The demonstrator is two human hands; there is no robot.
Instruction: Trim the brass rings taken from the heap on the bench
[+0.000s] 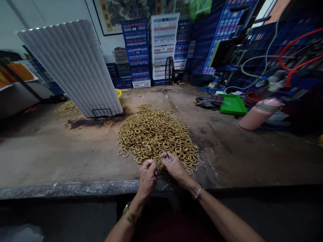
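A large heap of brass-coloured rings (153, 131) lies on the worktable (83, 154), spreading almost to its front edge. At the near side of the heap my left hand (147, 174) is closed in a pinch; whatever is between its fingertips is hidden. Close beside it, my right hand (176, 170) is closed around a small grey tool (168, 158) with a dark, narrow tip, partly covered by the fingers. Both hands are low over the nearest rings, with the fingertips a short gap apart.
A white corrugated panel (73, 64) leans back-left in a black wire stand, near a smaller ring pile (68, 109). To the right are a dark crumpled glove-like item (208, 102), a green tray (233, 105) and a pink bottle (259, 114). Stacked crates (164, 47) stand behind.
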